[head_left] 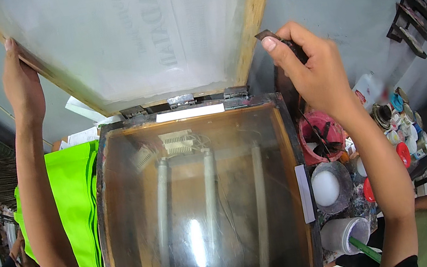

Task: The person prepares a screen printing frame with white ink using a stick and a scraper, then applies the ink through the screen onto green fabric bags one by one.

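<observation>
A screen-printing frame [255,6] with a wooden border and pale mesh stands tilted up on metal hinges [181,101]. Faint reversed lettering shows on the mesh. My left hand [22,88] grips its left wooden edge, thumb in front and fingers partly hidden. Near the frame's right edge, my right hand [314,64] is closed around a dark, flat, scraper-like tool [266,34]; its exact kind is unclear. Below lies a glass-topped light box [233,186] with three tubes inside, unlit as far as I can see, and a bright reflection on the glass.
Bright green folded fabric [75,211] is stacked left of the box. To the right stand a pink bucket [313,143] holding tools, a bowl with something white [327,188], a white tub [344,236] and several paint jars. Other people sit at both lower sides.
</observation>
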The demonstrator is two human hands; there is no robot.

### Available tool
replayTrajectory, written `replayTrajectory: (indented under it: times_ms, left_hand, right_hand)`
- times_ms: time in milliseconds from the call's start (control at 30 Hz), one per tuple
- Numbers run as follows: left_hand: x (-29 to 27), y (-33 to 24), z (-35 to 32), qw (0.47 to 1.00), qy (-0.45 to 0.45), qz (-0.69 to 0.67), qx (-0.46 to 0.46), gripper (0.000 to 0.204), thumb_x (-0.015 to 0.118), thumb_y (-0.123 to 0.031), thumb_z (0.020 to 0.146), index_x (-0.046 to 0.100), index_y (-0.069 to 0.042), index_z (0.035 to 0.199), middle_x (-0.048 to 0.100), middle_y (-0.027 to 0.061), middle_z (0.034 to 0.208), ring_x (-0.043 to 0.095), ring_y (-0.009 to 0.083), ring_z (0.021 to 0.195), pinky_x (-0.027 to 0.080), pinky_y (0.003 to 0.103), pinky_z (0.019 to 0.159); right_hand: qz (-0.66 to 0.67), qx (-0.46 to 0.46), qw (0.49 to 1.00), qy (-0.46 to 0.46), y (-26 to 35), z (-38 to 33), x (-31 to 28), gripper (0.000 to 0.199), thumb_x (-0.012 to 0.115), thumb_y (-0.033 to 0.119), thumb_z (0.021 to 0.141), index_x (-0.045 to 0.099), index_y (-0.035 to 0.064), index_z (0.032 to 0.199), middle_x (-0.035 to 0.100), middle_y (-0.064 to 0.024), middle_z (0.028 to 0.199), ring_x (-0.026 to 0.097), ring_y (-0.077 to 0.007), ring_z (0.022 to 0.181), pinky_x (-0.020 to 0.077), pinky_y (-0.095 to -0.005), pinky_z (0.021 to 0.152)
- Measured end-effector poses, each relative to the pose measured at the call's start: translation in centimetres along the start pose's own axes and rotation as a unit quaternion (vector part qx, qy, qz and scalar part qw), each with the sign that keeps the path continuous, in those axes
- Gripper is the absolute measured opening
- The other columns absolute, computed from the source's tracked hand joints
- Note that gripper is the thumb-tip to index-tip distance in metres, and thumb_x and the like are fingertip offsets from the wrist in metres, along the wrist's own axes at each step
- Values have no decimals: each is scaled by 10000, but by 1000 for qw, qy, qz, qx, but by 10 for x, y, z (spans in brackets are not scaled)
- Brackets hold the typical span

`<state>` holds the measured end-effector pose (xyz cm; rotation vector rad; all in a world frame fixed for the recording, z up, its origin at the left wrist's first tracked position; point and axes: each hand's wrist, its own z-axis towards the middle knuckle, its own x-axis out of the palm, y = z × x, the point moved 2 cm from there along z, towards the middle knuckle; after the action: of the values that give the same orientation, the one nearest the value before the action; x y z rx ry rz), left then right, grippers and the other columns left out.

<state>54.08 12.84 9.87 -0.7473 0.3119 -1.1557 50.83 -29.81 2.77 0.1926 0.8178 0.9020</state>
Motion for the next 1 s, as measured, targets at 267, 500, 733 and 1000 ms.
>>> replayTrajectory:
  times_ms: [267, 500, 733, 1000]
  left_hand:
    - [4, -3, -3, 1000, -27, 8, -13, 689, 441, -457, 1093, 335, 72, 1522, 352, 179, 1592, 338, 238, 1478, 218, 406, 1247]
    - [-1, 2, -2, 1000, -9, 14, 3, 735, 426, -489, 1091, 306, 90, 1529, 300, 195, 1617, 297, 267, 1501, 221, 412, 1249]
    - [-5, 3, -3, 1000, -4, 17, -9, 764, 433, -508, 1084, 294, 93, 1535, 318, 213, 1602, 327, 272, 1483, 250, 406, 1240]
    - [-8, 9, 1, 1000, -2, 15, -6, 774, 431, -522, 1081, 289, 82, 1544, 316, 198, 1606, 333, 270, 1477, 256, 404, 1235]
  right_hand:
    - [20, -4, 1000, 20, 0, -7, -10, 275, 645, 241, 1008, 595, 3, 878, 524, -48, 619, 467, -107, 570, 386, -287, 540]
    - [24, -17, 999, 18, -5, -11, -18, 271, 657, 243, 994, 616, -15, 923, 550, -137, 619, 485, -205, 508, 393, -351, 517]
    - [23, 7, 999, 44, -2, -11, -23, 278, 647, 261, 1000, 614, -7, 930, 587, -154, 648, 575, -247, 538, 424, -370, 530]
    - [26, -11, 999, 38, -3, -14, -25, 268, 647, 259, 998, 618, 0, 934, 610, -161, 667, 592, -281, 554, 441, -381, 545]
